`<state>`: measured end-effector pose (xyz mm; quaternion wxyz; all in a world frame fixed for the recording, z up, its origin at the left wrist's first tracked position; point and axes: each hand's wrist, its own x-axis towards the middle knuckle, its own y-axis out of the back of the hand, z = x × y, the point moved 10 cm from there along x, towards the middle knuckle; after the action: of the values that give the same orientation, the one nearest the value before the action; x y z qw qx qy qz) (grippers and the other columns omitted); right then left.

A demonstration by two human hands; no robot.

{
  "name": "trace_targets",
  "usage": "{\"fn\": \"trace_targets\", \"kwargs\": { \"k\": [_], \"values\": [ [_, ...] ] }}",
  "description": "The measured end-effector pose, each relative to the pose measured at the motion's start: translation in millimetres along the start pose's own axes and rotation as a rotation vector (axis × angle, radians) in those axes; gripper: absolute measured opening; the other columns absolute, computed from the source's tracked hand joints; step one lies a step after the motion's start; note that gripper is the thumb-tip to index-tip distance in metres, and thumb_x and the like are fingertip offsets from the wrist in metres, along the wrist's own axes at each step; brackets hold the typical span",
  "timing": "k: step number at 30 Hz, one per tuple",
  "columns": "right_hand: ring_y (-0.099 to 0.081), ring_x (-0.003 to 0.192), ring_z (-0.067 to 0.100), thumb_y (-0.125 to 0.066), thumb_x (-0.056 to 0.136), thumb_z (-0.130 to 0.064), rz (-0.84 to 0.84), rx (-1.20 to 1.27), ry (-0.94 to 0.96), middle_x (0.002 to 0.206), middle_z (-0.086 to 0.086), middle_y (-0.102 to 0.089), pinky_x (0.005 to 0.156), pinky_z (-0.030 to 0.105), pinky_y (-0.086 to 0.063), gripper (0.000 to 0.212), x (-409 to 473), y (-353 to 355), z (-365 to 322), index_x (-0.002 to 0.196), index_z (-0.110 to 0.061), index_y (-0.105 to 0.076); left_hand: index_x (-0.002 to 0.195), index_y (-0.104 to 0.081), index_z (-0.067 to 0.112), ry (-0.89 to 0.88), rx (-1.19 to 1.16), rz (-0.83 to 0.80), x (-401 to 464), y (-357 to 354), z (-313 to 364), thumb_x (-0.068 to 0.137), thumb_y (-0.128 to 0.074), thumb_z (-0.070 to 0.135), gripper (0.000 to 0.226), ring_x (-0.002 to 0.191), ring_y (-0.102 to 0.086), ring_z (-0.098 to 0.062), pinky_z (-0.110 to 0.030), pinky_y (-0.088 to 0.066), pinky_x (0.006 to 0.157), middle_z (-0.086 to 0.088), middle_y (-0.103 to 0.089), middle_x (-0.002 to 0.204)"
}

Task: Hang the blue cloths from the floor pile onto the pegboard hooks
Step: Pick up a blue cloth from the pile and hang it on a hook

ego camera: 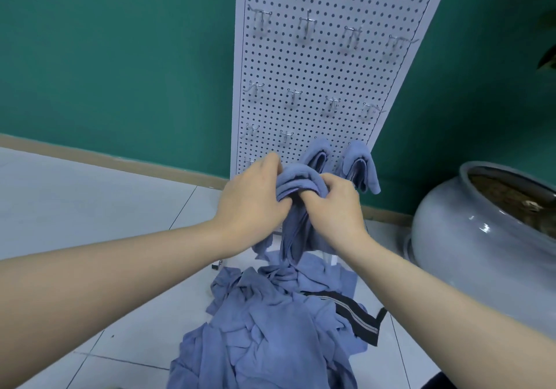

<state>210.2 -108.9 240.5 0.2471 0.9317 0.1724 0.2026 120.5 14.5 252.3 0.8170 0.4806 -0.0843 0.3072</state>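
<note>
Hanging step | folded blue cloth [296,182] pinched by left hand [252,205] and right hand [334,208] | fold to be centred over a free metal hook [285,135] on white pegboard [316,66] | floor pile of blue cloths [270,322] kept untangled.

We see two bare forearms reaching in from the lower corners of the view, each ending in a hand: the left hand [251,205] and the right hand [335,209]. No sleeve covers either forearm as far back as the frame edges let us look (whatever is worn higher up lies outside the view). We find no watch, bracelet or ring on the wrists or on the fingers we can make out, and no glove. The fingernails that show on the right hand look short and unpainted. Both arms appear smooth, with no marks, tattoos or bandages that we can tell.
</note>
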Motion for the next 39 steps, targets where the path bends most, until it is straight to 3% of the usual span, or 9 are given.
{"fn": "trace_targets", "kwargs": {
  "k": [5,10,16,19,23,29,33,35,39],
  "values": [
    [-0.038,0.055,0.012,-0.054,0.093,-0.009,0.053,-0.014,-0.001,0.058,0.000,-0.048,0.052,0.028,-0.032,0.028,24.9,11.0,0.5,0.066,-0.013,-0.050,0.095,-0.058,0.021,-0.083,0.027,0.086,26.8,4.4,7.0,0.092,-0.061,0.028,0.009,0.069,-0.047,-0.023,-0.034,-0.031,0.061,0.000,-0.066,0.082],
    [-0.053,0.064,0.022,-0.051,0.094,-0.008,0.050,-0.105,0.055,0.072,0.007,-0.062,0.059,0.036,-0.043,0.014,60.2,-0.2,0.1,0.086,-0.008,-0.062,0.098,-0.061,0.020,-0.162,0.163,0.117,66.0,5.4,-4.4,0.098,-0.056,0.027,0.008,0.070,-0.050,-0.026,-0.036,-0.037,0.062,-0.003,-0.070,0.087],
    [-0.045,0.064,0.014,-0.046,0.100,-0.006,0.050,-0.101,0.045,0.082,0.003,-0.053,0.046,0.016,-0.032,0.013,109.1,-36.6,-3.8,0.093,-0.013,-0.053,0.103,-0.061,0.017,-0.139,0.179,0.168,109.8,3.4,-39.9,0.102,-0.056,0.026,0.011,0.072,-0.047,-0.027,-0.035,-0.034,0.064,-0.007,-0.069,0.091],
    [-0.039,0.060,0.017,-0.043,0.101,-0.003,0.059,-0.057,-0.062,0.081,0.007,-0.049,0.048,0.025,-0.028,0.012,135.1,-52.4,7.5,0.096,-0.009,-0.052,0.101,-0.062,0.015,-0.119,0.111,0.129,130.2,-9.1,-59.3,0.103,-0.054,0.027,0.015,0.070,-0.054,-0.029,-0.035,-0.035,0.060,-0.005,-0.065,0.082],
    [-0.036,0.057,0.018,-0.038,0.097,0.004,0.109,-0.107,-0.169,0.077,0.007,-0.048,0.050,0.029,-0.027,0.021,162.3,-64.1,25.0,0.099,-0.011,-0.053,0.089,-0.057,0.018,-0.067,-0.003,0.085,152.3,-34.0,-80.3,0.102,-0.050,0.025,0.017,0.055,-0.054,-0.019,-0.030,-0.030,0.049,-0.006,-0.064,0.068],
    [-0.046,0.076,0.024,-0.037,0.095,0.009,0.148,-0.179,-0.241,0.093,0.015,-0.053,0.065,0.033,-0.036,0.031,188.1,-74.5,57.3,0.116,0.001,-0.058,0.096,-0.064,0.015,-0.034,-0.096,0.060,178.3,-75.5,-98.3,0.104,-0.049,0.022,0.018,0.064,-0.054,-0.026,-0.036,-0.041,0.058,-0.002,-0.055,0.071],
    [-0.037,0.065,0.021,-0.036,0.097,0.009,0.161,-0.201,-0.256,0.078,0.007,-0.044,0.054,0.030,-0.027,0.025,196.2,-80.7,70.6,0.110,0.001,-0.056,0.092,-0.063,0.014,-0.033,-0.117,0.076,185.5,-90.1,-104.4,0.101,-0.049,0.013,0.017,0.066,-0.050,-0.024,-0.031,-0.030,0.049,-0.003,-0.056,0.074],
    [-0.040,0.061,0.019,-0.036,0.099,0.006,0.166,-0.224,-0.213,0.074,0.002,-0.043,0.050,0.028,-0.028,0.022,196.2,-84.7,70.9,0.102,-0.010,-0.051,0.094,-0.064,0.016,-0.031,-0.134,0.072,188.9,-95.7,-111.3,0.100,-0.048,0.013,0.017,0.065,-0.052,-0.022,-0.030,-0.033,0.050,0.001,-0.055,0.072],
    [-0.048,0.070,0.023,-0.039,0.096,0.003,0.175,-0.255,-0.074,0.082,0.003,-0.049,0.060,0.034,-0.040,0.022,190.6,-93.4,70.6,0.109,-0.008,-0.054,0.104,-0.067,0.021,-0.048,-0.181,0.063,190.5,-106.4,-124.5,0.096,-0.050,0.009,0.023,0.074,-0.058,-0.025,-0.038,-0.049,0.065,-0.001,-0.065,0.080]
  ]
}}
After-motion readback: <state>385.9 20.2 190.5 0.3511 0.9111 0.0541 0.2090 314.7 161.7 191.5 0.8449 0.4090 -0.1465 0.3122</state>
